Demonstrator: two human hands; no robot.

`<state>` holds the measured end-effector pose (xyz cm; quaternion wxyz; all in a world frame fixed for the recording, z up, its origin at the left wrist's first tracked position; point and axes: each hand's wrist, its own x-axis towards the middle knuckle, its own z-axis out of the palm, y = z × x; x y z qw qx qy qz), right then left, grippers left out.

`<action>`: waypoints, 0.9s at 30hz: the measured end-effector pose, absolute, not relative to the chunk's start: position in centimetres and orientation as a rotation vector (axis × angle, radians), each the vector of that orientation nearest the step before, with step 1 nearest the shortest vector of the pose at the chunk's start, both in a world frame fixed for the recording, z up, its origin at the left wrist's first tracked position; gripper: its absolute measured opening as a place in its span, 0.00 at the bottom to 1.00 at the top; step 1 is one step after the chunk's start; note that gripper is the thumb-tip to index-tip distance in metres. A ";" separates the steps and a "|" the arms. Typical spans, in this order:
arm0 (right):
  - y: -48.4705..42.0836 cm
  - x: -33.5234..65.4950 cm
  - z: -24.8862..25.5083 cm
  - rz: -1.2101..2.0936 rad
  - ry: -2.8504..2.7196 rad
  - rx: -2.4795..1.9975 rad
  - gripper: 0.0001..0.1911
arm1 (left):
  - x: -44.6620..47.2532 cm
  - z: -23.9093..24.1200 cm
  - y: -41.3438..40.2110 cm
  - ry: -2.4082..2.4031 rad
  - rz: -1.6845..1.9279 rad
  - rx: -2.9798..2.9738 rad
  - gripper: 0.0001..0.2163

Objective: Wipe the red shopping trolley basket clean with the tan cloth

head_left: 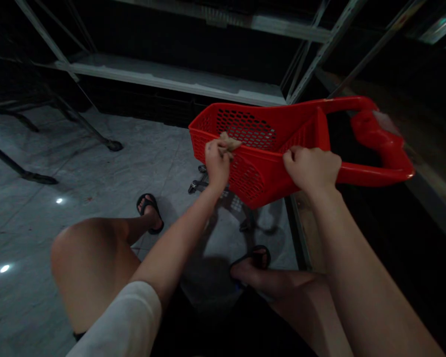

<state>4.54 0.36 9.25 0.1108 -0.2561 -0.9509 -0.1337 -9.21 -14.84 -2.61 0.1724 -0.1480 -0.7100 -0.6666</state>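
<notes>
While the right hand [314,168] clamps the cart [278,173] at its near edge, the left hand [218,161] clutches, apparently, a cloth [229,143] toward the left corner; firm bracing should limit rolling.

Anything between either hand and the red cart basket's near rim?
Yes, on the left: a crumpled beige cloth, held in the left hand at the near rim of the red basket. Nothing visible separates the right hand from that rim.
</notes>
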 end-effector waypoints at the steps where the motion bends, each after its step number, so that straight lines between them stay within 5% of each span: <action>1: 0.7 4.7 9.1 -0.407 -2.787 -0.743 0.29 | -10.6 -3.0 -15.8 -2.021 -1.887 -0.297 0.19; 5: 0.9 5.2 8.8 -0.426 -2.754 -0.701 0.30 | -9.8 -3.2 -15.6 -2.013 -1.878 -0.214 0.18; 12: 0.8 6.6 8.5 -0.415 -2.802 -0.631 0.28 | 4.8 -1.5 -6.5 -1.872 -2.089 -0.782 0.17; 22: 2.7 11.6 7.7 -0.300 -2.756 -0.642 0.23 | -2.5 -2.7 -19.0 -1.996 -1.773 -0.430 0.11; 27: 2.1 11.9 7.7 -0.266 -2.718 -0.650 0.24 | 2.5 -0.9 -14.3 -1.899 -1.797 -0.463 0.11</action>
